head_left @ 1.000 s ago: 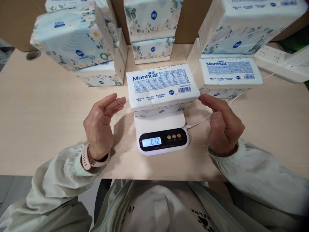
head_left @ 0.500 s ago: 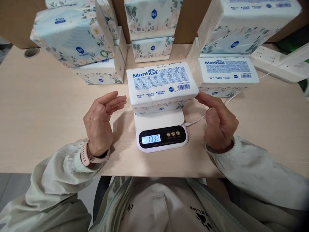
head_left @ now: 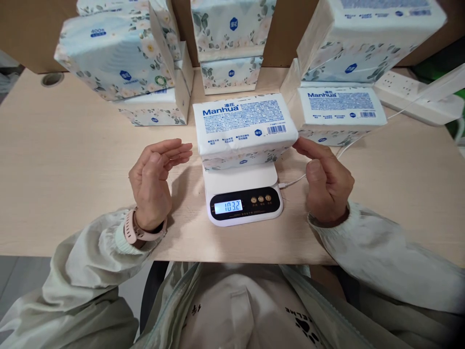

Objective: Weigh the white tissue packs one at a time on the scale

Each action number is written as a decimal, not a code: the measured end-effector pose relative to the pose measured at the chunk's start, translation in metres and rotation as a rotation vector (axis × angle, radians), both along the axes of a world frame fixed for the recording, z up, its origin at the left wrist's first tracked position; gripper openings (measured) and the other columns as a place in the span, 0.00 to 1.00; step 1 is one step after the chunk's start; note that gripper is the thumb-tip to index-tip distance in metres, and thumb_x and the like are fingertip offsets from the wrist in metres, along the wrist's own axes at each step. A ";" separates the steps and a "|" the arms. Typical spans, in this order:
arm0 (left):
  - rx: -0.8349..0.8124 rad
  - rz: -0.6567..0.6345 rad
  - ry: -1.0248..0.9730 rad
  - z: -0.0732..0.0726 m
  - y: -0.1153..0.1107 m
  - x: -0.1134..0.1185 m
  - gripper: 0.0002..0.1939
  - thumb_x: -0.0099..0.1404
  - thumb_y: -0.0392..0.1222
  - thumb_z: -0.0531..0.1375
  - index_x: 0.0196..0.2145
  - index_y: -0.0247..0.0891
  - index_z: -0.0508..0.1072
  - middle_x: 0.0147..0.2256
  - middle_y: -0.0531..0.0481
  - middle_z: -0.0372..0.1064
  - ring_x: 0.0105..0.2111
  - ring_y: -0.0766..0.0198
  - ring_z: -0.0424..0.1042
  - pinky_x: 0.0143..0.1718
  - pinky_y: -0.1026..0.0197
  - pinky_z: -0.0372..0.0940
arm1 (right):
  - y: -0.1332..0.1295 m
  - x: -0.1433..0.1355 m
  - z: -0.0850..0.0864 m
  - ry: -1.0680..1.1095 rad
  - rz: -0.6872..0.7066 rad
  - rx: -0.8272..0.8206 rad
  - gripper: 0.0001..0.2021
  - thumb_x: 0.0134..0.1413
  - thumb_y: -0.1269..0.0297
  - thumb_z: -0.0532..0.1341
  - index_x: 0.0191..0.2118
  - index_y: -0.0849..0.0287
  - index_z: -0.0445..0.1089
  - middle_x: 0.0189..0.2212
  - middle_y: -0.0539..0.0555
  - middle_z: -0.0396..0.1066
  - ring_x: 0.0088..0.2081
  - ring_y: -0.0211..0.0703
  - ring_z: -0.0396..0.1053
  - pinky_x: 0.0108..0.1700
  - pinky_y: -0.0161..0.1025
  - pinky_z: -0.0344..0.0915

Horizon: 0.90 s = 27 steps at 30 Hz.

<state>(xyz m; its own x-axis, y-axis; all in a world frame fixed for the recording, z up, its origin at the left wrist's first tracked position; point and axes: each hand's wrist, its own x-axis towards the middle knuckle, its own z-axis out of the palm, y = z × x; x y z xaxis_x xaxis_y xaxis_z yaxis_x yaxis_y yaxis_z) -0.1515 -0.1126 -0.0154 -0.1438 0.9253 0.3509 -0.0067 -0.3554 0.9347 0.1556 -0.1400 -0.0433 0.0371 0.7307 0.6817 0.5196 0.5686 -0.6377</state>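
A white floral tissue pack (head_left: 247,121) marked "Manhua" rests on a white digital scale (head_left: 240,179), its label side facing up. The scale's lit display reads 103.2. To the left of the pack, my left hand (head_left: 154,182) is held open with fingers stretched toward it and a small gap between. At the pack's right end is my right hand (head_left: 327,182), fingers extended, the fingertips at or very near its lower corner; I cannot tell whether they touch. Neither hand grips anything.
Tissue packs are stacked at the back left (head_left: 112,58), back middle (head_left: 232,72) and back right (head_left: 341,104). A white cable (head_left: 298,179) runs from the scale's right side past the right stack. A power strip (head_left: 403,89) lies at the far right. A round hole (head_left: 53,79) pierces the desk (head_left: 72,184).
The view has shifted slightly. Both hands stay beside the pack in nearly the same pose, and the reading remains 103.2.
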 end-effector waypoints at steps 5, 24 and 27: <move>0.007 -0.024 -0.015 -0.002 0.001 -0.003 0.13 0.75 0.52 0.64 0.43 0.45 0.87 0.43 0.48 0.86 0.42 0.58 0.84 0.49 0.54 0.81 | 0.002 -0.001 -0.003 0.096 0.059 -0.097 0.20 0.77 0.55 0.58 0.68 0.40 0.73 0.61 0.50 0.80 0.61 0.53 0.80 0.65 0.60 0.77; -0.015 -0.688 0.188 0.067 0.064 0.140 0.23 0.76 0.58 0.57 0.54 0.41 0.82 0.71 0.63 0.65 0.76 0.51 0.58 0.73 0.53 0.63 | 0.055 0.064 0.031 0.200 -0.324 0.282 0.21 0.70 0.43 0.65 0.60 0.48 0.71 0.56 0.56 0.77 0.60 0.56 0.74 0.73 0.60 0.66; -0.123 -0.685 0.268 0.057 0.088 0.180 0.23 0.78 0.53 0.52 0.52 0.36 0.80 0.69 0.59 0.69 0.71 0.54 0.66 0.66 0.54 0.67 | 0.068 0.093 0.017 0.150 -0.389 0.154 0.24 0.71 0.39 0.61 0.63 0.45 0.68 0.61 0.54 0.75 0.62 0.57 0.71 0.74 0.60 0.66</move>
<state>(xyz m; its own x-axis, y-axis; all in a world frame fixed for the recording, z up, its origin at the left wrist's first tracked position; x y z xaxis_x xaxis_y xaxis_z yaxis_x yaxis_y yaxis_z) 0.0280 -0.0247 0.0417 0.5549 0.8121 0.1807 0.0451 -0.2463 0.9682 0.2489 -0.0720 -0.0266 0.3962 0.5330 0.7476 0.6218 0.4434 -0.6456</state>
